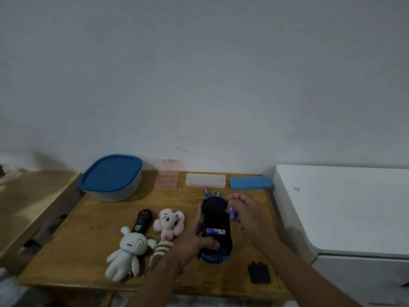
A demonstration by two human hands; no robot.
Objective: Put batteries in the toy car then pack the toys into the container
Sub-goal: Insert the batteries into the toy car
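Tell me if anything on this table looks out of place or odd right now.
Nothing looks spilled or broken. The toy car lies upside down, steadied by the left hand, its battery bay open with one battery seated. Its black cover lies apart near the table's front right corner. The right hand holds another battery.

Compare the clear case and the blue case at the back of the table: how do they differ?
The clear case is see-through and pale; the blue case is solid blue and opaque. The clear case sits to the left, beside the pink box; the blue case sits at the table's right edge. Both are flat, shut, oblong and untouched.
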